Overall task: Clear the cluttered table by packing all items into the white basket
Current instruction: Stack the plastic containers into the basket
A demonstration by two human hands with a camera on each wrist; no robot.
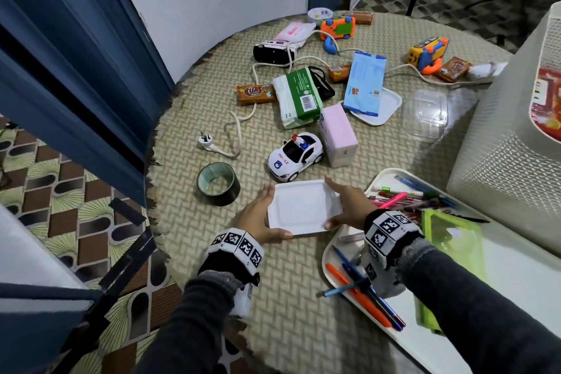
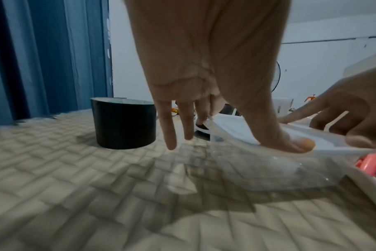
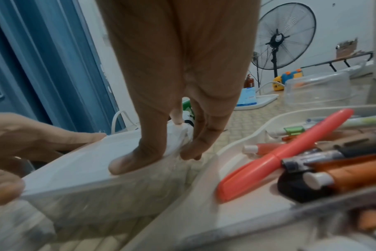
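A clear plastic box with a white lid (image 1: 300, 206) sits low over the near middle of the woven table, held from both sides. My left hand (image 1: 267, 212) grips its left edge, with the thumb (image 2: 290, 144) pressed on the lid (image 2: 232, 129) and two fingers hanging straight beside it. My right hand (image 1: 340, 203) grips the right edge, thumb (image 3: 135, 158) on the lid (image 3: 75, 163) and fingers curled down the side. The white perforated basket (image 1: 501, 161) stands tall at the right, something red inside.
Just beyond the box are a toy police car (image 1: 296, 156), a dark tape roll (image 1: 217, 184) and a pink box (image 1: 338, 133). A white tray (image 1: 326, 252) with several pens lies by my right wrist. Farther back lie tissue packs, toys, snack bars, a white cord and a clear tub (image 1: 426, 118).
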